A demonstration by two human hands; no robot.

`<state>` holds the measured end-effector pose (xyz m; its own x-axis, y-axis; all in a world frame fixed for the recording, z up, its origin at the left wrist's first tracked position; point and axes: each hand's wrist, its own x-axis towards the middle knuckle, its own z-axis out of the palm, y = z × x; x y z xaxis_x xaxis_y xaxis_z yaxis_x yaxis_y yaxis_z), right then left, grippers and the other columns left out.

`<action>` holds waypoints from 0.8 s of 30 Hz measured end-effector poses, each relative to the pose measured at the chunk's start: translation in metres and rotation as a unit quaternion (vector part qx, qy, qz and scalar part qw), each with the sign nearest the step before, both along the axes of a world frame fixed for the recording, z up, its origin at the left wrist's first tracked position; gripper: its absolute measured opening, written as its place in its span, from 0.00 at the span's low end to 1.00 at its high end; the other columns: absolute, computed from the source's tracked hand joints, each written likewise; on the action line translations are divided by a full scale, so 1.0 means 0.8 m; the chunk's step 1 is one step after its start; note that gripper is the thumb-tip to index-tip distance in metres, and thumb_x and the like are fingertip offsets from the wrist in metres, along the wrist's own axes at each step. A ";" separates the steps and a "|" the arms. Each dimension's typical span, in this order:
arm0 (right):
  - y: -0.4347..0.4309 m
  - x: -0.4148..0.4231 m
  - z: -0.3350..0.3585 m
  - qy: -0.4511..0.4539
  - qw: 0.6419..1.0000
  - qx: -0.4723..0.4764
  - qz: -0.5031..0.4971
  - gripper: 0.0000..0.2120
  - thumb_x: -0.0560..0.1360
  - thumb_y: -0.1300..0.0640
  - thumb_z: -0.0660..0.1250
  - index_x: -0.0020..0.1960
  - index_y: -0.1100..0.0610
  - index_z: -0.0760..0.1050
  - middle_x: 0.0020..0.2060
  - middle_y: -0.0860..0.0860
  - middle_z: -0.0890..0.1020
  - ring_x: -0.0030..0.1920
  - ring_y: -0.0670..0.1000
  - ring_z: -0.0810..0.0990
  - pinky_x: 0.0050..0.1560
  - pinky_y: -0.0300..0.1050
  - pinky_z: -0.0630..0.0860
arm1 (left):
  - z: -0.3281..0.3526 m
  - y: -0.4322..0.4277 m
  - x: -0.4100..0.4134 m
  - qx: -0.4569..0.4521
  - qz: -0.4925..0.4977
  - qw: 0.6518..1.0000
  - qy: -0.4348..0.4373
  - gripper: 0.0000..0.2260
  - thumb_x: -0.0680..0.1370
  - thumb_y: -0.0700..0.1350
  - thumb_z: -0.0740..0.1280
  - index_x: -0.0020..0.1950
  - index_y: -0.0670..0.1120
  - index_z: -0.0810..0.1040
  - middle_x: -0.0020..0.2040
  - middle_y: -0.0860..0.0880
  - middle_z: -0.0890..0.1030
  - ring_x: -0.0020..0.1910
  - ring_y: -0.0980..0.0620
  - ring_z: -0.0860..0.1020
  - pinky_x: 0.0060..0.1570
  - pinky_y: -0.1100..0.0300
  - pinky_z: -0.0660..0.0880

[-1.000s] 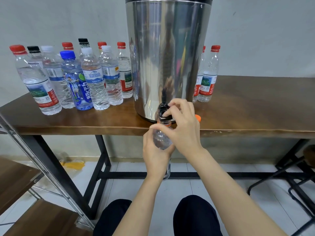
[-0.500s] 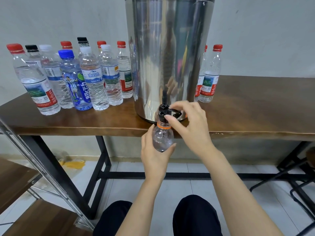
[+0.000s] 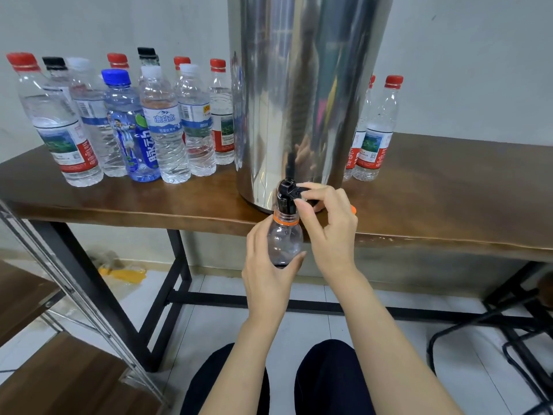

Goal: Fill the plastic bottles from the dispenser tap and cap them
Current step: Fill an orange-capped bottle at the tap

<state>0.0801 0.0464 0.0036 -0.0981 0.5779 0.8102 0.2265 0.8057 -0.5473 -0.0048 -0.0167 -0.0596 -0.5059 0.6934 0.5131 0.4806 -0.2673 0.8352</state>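
At frame centre, the left hand (image 3: 266, 277) grips the upright bottle (image 3: 284, 242), its mouth directly under the tap (image 3: 286, 195), which the right hand (image 3: 330, 227) pinches.

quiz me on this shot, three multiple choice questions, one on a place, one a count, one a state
1. Where is the bottle in the left hand? A right under the tap B far left of it C well above it
2. How many bottles stand right of the dispenser? A none B five C two
3. The held bottle is A capped B uncapped C crushed flat
Key: A, its mouth meets the tap; C, two red-capped bottles stand there; B, only an orange ring circles its neck.
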 end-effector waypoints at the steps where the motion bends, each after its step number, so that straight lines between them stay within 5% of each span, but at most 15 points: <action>1: 0.001 0.000 0.000 0.002 1.000 0.000 0.002 0.09 0.78 0.51 0.66 0.48 0.56 0.79 0.53 0.45 0.83 0.48 0.49 0.76 0.48 0.60 0.75 | 0.000 0.000 0.001 0.000 0.001 1.000 -0.003 0.36 0.68 0.45 0.80 0.73 0.54 0.68 0.68 0.60 0.71 0.68 0.59 0.71 0.59 0.73 0.69; 13: 0.000 -0.001 0.000 0.026 1.000 -0.005 0.013 0.10 0.77 0.49 0.65 0.49 0.54 0.79 0.52 0.41 0.81 0.48 0.50 0.78 0.47 0.59 0.76 | 0.000 0.000 0.002 -0.006 -0.011 1.000 -0.024 0.37 0.67 0.43 0.80 0.73 0.53 0.68 0.67 0.60 0.72 0.68 0.60 0.71 0.60 0.74 0.68; 24: -0.005 -0.002 0.002 0.045 0.998 -0.037 0.039 0.06 0.77 0.50 0.66 0.49 0.51 0.78 0.53 0.43 0.82 0.49 0.51 0.78 0.48 0.43 0.75 | 0.008 -0.007 -0.002 -0.019 -0.043 0.998 -0.049 0.37 0.68 0.41 0.80 0.68 0.65 0.66 0.64 0.68 0.72 0.66 0.67 0.70 0.59 0.76 0.66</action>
